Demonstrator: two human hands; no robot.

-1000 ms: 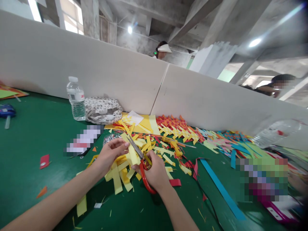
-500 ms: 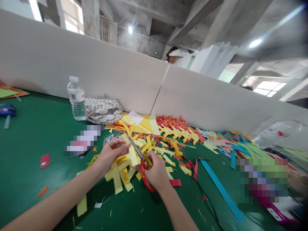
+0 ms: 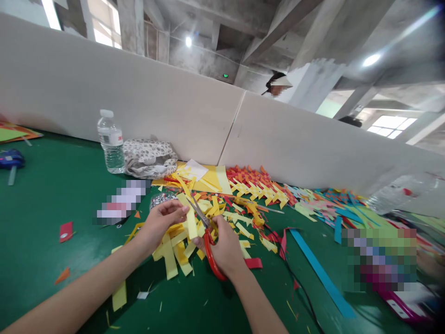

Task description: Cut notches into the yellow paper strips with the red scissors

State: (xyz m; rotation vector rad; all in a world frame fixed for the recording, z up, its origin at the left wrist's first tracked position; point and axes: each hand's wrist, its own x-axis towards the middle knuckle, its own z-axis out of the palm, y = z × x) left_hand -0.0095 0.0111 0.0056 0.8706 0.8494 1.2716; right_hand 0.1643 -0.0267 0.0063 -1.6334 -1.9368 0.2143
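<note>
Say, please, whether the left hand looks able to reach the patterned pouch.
Probably, after the left hand releases the yellow strip: only low things, like the small packet, lie between it and the pouch.

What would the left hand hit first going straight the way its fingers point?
Probably the scissors' blades, just past the pale yellow strip that the left hand holds; depth gap unclear.
</note>
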